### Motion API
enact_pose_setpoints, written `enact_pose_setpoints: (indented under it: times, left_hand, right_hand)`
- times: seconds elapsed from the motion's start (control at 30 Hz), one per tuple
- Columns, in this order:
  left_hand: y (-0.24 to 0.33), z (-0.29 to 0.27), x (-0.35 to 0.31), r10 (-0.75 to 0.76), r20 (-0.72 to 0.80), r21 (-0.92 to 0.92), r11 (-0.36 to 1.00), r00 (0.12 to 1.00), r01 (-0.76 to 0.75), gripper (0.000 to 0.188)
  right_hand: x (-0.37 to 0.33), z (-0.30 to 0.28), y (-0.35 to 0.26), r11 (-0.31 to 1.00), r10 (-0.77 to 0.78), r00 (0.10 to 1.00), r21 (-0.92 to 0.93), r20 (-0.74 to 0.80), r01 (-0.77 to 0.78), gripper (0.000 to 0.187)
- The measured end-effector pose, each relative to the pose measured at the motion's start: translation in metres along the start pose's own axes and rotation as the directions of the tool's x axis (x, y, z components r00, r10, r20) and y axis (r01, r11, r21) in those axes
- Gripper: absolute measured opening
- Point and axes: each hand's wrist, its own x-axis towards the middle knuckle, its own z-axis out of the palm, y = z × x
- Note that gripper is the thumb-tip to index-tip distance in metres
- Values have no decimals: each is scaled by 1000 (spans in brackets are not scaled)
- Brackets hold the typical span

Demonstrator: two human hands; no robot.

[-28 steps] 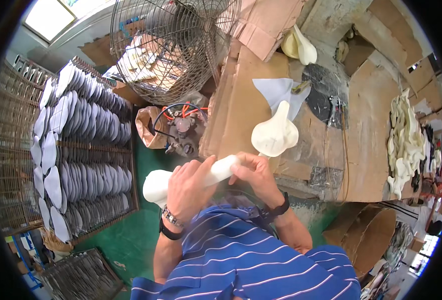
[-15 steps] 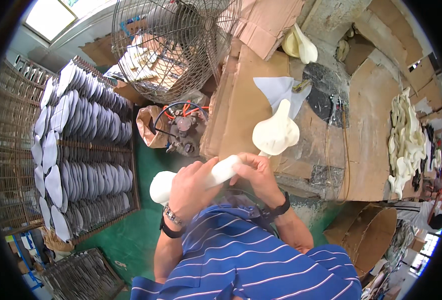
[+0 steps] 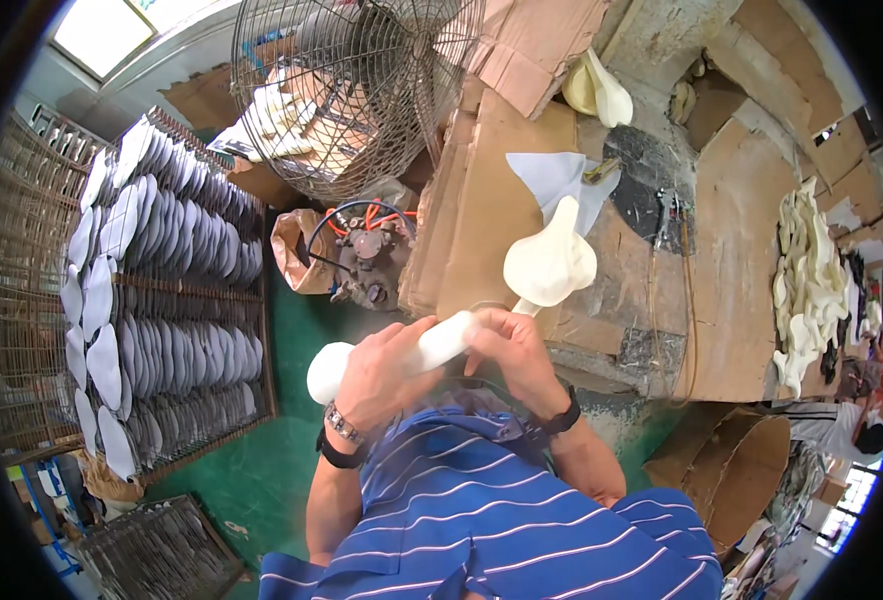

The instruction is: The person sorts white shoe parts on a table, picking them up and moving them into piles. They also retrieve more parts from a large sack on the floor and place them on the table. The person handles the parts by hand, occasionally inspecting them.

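Note:
A long white piece with a bulging rounded end (image 3: 329,372) lies across my two hands in front of my body. My left hand (image 3: 387,368) wraps round its middle, fingers closed. At its other end, my right hand (image 3: 515,350) pinches it between thumb and fingers; my hands cover part of its shape. Just beyond my right hand, a cream bulbous form (image 3: 552,268) with a narrow top stands at the edge of the worktable, held up on a short stem. Behind it lies a pale grey sheet (image 3: 552,185) with a small dark tool on it.
Cardboard covers the worktable (image 3: 742,260). A caged fan (image 3: 357,95) stands at the far left, near a machine (image 3: 370,250) with hoses. On the left, a rack (image 3: 192,330) holds many grey flat pieces. Cream pieces (image 3: 802,285) lie at right, above a cardboard box (image 3: 717,475).
The white piece's bulging end has shifted slightly right, toward my body. Both hands keep their hold and have barely moved.

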Motion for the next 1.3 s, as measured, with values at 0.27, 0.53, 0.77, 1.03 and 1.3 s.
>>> enact_pose_setpoints:
  times: [0.27,0.53,0.77,1.03,1.3]
  left_hand:
    - [0,11,-6,2,-13,147,989,1000,0,62]
    - [1,12,-9,3,-21,149,989,1000,0,60]
    - [13,25,10,-293,-312,-361,917,904,173,45]
    - [27,-1,19,-140,-206,-591,807,968,-9,44]
    - [21,-10,23,-326,-140,-912,410,935,7,15]
  right_hand:
    - [-3,-3,12,999,-11,999,-43,-36,9,12]
    - [-6,-3,10,999,3,1000,-46,-25,-4,12]
    - [13,29,1,966,-184,981,-172,64,193,28]
    - [32,28,-17,983,-155,980,-82,120,166,22]
    - [29,25,-17,998,-17,997,55,78,12,22]
